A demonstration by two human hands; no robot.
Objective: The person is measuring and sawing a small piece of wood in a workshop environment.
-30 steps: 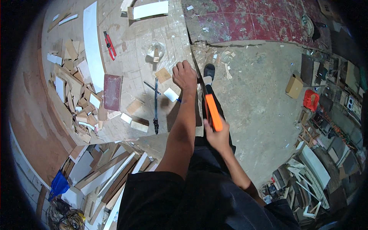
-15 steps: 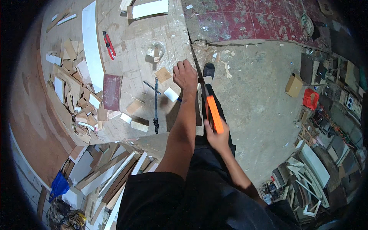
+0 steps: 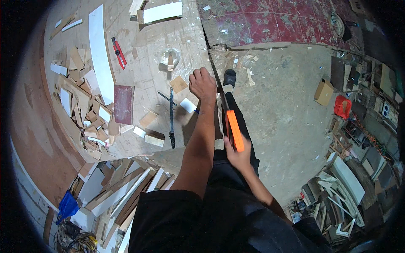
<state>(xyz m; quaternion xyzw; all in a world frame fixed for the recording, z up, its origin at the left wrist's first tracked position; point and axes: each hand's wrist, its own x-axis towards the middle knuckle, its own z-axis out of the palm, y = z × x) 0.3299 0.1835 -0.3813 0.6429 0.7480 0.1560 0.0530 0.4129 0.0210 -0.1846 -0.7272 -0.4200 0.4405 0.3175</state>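
My left hand (image 3: 203, 86) rests with curled fingers at the right edge of the wooden workbench (image 3: 143, 71); what lies beneath it is mostly hidden. Just to its right, my right hand (image 3: 237, 152) grips the orange handle of a hand saw (image 3: 233, 128), whose blade runs forward along the bench edge. Left of my left hand are a small tan square (image 3: 178, 84), a white square piece (image 3: 188, 105) and a long dark tool or bar (image 3: 172, 118). A red utility knife (image 3: 119, 52) and a maroon block (image 3: 123, 104) lie farther left.
Offcuts (image 3: 82, 101) are heaped on the bench's left. Boards (image 3: 122, 198) lean below it. To the right lie concrete floor (image 3: 287, 118), a stained red platform (image 3: 282, 21), a cardboard box (image 3: 324, 92), a red plastic container (image 3: 342, 106) and piled scrap wood (image 3: 337, 194). My foot (image 3: 230, 80) shows beside the bench.
The saw and my right hand have moved slightly back toward my body. My left hand stays in about the same place. The view has shifted very slightly.
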